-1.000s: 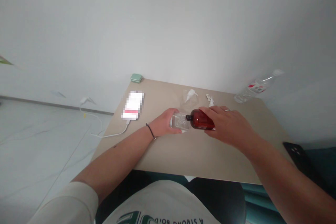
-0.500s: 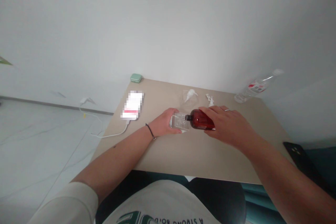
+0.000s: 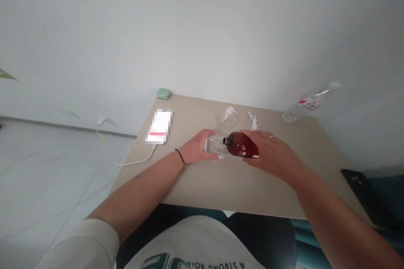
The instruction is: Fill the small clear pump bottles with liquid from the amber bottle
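My left hand [image 3: 201, 147] is wrapped round a clear, square-sided container [image 3: 216, 145] above the table. From the right, my right hand [image 3: 268, 149] grips a reddish-brown bottle [image 3: 241, 144] with a dark, uncapped neck. The bottle is tilted, and its mouth is over the right end of the clear container. Whether liquid is flowing between them I cannot make out. Behind the hands lie a clear round piece with a white pump head [image 3: 229, 113] on it and another small white pump top [image 3: 253, 121].
On the beige table [image 3: 195, 185], a phone with a blurred screen [image 3: 160, 126] is plugged into a white cable [image 3: 139, 162]. A small green case [image 3: 163, 93] sits at the back left corner. A clear plastic bottle [image 3: 309, 103] stands at the back right; a black phone [image 3: 356, 180] is at the right edge.
My right hand has shifted slightly and turned the brown bottle, so its mouth faces more toward me. My left hand and the clear container have stayed in place.
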Tool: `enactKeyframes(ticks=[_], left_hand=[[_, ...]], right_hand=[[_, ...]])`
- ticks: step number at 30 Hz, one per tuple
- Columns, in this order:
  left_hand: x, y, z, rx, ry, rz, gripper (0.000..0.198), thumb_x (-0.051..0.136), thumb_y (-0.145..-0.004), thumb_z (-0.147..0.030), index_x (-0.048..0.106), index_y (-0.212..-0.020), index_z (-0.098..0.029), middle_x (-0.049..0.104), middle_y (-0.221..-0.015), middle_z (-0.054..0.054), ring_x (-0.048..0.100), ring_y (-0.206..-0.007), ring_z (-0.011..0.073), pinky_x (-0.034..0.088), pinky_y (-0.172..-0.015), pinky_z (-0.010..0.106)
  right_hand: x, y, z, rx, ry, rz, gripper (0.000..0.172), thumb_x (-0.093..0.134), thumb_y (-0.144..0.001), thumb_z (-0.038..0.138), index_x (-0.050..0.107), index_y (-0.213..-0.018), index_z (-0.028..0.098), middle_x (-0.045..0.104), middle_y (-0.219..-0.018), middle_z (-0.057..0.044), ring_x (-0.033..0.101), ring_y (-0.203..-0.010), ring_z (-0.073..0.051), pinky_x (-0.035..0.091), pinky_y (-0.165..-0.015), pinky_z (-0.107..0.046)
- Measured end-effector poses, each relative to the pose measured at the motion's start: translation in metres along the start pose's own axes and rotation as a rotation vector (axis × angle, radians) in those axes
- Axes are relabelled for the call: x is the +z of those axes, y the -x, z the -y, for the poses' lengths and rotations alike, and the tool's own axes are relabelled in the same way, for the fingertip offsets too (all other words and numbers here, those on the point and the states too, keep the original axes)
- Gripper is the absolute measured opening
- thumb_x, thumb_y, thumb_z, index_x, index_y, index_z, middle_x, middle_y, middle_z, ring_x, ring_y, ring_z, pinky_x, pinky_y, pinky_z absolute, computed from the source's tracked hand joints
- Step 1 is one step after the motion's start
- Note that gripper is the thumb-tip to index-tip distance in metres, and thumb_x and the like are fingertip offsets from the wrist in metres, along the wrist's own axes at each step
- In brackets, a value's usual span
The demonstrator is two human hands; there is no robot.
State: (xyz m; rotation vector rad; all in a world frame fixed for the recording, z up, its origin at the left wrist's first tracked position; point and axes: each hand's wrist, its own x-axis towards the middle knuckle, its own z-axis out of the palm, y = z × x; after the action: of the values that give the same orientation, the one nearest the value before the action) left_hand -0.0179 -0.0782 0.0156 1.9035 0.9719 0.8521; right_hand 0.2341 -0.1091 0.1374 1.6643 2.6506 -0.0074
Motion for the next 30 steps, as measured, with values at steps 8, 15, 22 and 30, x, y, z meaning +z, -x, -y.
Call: enactKeyframes(ticks=[8,15,22,30], left_hand=[[-0.002,0.001,-0.003,0.003,-0.064,0.001,0.082,0.085,-0.067,-0.045,0.046,-0.133,-0.016,0.056,-0.133,0.017,0.057,-0.122,0.0332,0.044,-0.108,0.05],[-0.002,0.001,0.0,-0.072,-0.215,-0.047,0.091,0.086,-0.065,-0.046,0.043,-0.142,-0.021,0.057,-0.139,0.016,0.053,-0.13,0.0374,0.033,-0.116,0.056],[-0.002,-0.003,0.004,-0.101,-0.234,-0.025,0.106,0.088,-0.061,-0.044,0.035,-0.148,-0.016,0.059,-0.133,0.018,0.054,-0.128,0.0378,0.032,-0.116,0.056],[-0.003,0.002,0.014,-0.075,0.025,-0.029,0.123,0.089,-0.062,-0.042,0.013,-0.155,-0.02,0.053,-0.134,0.018,0.056,-0.124,0.0319,0.037,-0.112,0.053]], right_hand=[[0.071,0.025,-0.02,0.285,-1.056,-0.339,0.077,0.079,-0.072,0.042,0.041,-0.137,0.027,0.065,-0.126,-0.012,0.071,-0.1,-0.027,0.059,-0.085,-0.047],[0.119,0.04,-0.02,0.393,-1.153,-0.602,0.083,0.077,-0.073,0.054,0.035,-0.14,0.029,0.059,-0.133,-0.016,0.065,-0.116,-0.033,0.055,-0.092,-0.056],[0.135,0.046,-0.017,0.397,-1.131,-0.645,0.081,0.07,-0.08,0.049,0.027,-0.145,0.028,0.053,-0.14,-0.021,0.062,-0.123,-0.035,0.054,-0.094,-0.058],[0.143,0.044,-0.014,0.381,-1.182,-0.632,0.084,0.079,-0.072,0.047,0.034,-0.139,0.026,0.05,-0.142,-0.019,0.057,-0.127,-0.034,0.053,-0.098,-0.057]])
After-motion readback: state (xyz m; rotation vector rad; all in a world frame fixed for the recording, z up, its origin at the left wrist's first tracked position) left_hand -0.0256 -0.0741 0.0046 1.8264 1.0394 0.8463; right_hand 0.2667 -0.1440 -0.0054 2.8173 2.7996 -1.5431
